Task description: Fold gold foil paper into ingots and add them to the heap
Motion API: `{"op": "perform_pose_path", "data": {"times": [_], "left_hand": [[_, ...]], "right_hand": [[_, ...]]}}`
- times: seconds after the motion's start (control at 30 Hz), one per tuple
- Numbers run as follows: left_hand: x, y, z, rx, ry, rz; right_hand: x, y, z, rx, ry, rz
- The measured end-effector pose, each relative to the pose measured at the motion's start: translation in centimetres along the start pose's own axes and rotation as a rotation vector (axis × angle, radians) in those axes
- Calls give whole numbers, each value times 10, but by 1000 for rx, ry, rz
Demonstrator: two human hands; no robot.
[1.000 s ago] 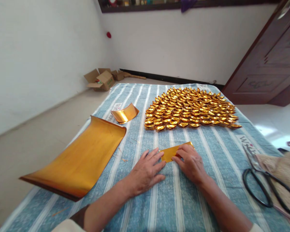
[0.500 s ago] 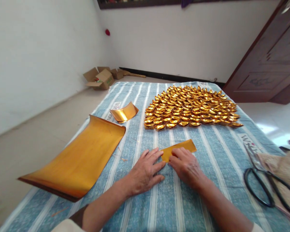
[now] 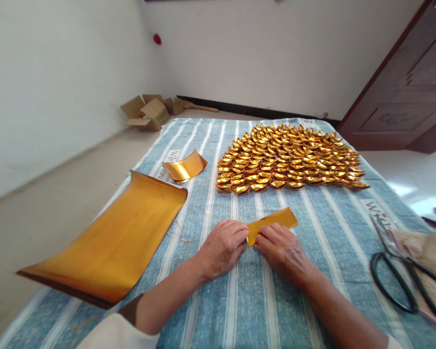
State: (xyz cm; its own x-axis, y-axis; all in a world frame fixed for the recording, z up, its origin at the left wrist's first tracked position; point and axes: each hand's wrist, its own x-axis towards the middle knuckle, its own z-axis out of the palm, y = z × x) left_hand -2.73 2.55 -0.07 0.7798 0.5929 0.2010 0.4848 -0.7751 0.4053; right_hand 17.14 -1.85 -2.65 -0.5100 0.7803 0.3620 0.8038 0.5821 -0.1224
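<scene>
At the frame's lower centre, the left hand (image 3: 221, 247) and right hand (image 3: 281, 252) pinch the near-left end of a folded gold paper strip (image 3: 274, 222) with curled, close-set fingers. The strip lies on the striped cloth (image 3: 254, 300), stretching up-right beyond the fingertips, below the rows of folded gold ingots (image 3: 288, 160).

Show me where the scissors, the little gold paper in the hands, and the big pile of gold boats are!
scissors (image 3: 392, 276): head view, on the black handle loop.
small gold paper (image 3: 276, 219): head view, on its flat middle.
pile of gold boats (image 3: 288, 157): head view, on the pile's centre.
</scene>
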Motion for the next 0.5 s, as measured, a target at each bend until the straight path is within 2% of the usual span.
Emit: {"op": "perform_pose_path", "data": {"times": [0.27, 0.5], "left_hand": [[10, -4, -4, -14, -30, -8], [16, -8, 6, -2, 76, -71]], "right_hand": [[-2, 0, 2, 30, 23, 11], [-1, 0, 7, 74, 141, 128]]}}
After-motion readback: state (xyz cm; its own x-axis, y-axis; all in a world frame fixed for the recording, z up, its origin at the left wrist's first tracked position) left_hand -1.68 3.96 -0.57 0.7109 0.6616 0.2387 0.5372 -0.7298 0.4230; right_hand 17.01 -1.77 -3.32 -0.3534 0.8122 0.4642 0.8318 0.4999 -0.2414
